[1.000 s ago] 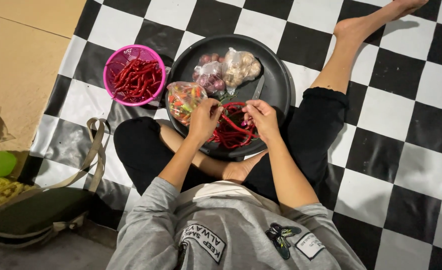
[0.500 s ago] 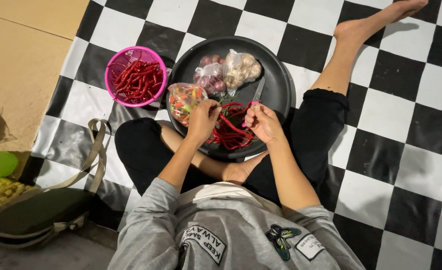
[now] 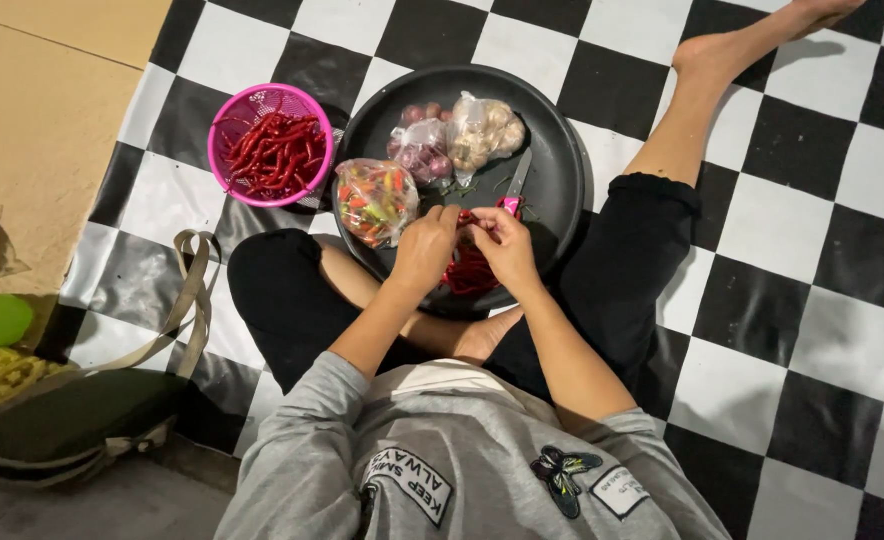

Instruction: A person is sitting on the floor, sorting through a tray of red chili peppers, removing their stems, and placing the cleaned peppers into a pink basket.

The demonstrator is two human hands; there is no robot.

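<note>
1. The person sits on a black-and-white checked mat, legs folded around a round black tray; the near rim of the tray rests over the lap.
2. The left hand and right hand meet over the near part of the tray, fingertips touching or nearly so; both are curled shut, pinching a red chili between them; how much of it each hand has is hidden by the fingers.
3. Under the hands lies a heap of red chilies on the tray, partly covered by the wrists.
4. A knife with a pink handle lies on the tray just beyond the right hand, blade pointing away from the person.
5. Left of the left hand, a clear bag of mixed chilies, red, green and orange, sits on the tray's edge, just beside the knuckles.
6. Farther back on the tray, a bag of shallots and a bag of garlic lie side by side, touching.
7. A pink basket holding red chilies stands on the mat, just left of the tray.
8. A dark bag with a tan strap lies at the mat's left edge, well apart from the hands.
</note>
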